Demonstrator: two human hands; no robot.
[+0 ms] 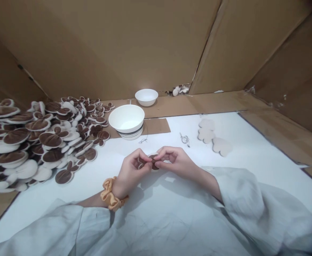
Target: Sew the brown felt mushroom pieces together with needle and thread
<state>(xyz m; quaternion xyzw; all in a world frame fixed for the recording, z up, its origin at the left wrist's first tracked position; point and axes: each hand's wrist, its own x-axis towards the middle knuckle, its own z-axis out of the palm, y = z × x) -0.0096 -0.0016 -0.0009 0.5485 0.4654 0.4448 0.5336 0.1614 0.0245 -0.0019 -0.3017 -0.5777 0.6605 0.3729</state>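
Between my two hands is a small brown fabric piece with a pale edge [154, 165], held just above the white table. My left hand [136, 167], with an orange scrunchie [110, 195] at the wrist, pinches its left side. My right hand [178, 161] pinches it from the right, so the fingertips of both hands nearly meet. Fingers cover much of the piece. Beyond the hands lie a tangle of dark thread [184, 139] and a smaller thread bit [143, 141]. Several similar brown-and-cream pieces [64, 176] lie to the left.
A large heap of brown-and-cream fabric pieces [51, 138] fills the left side. A white bowl [126, 119] sits on a stack wound with dark bands, a smaller bowl [146, 97] behind it. Pale cut-out pieces [206, 131] lie right. Cardboard walls [118, 46] enclose the table.
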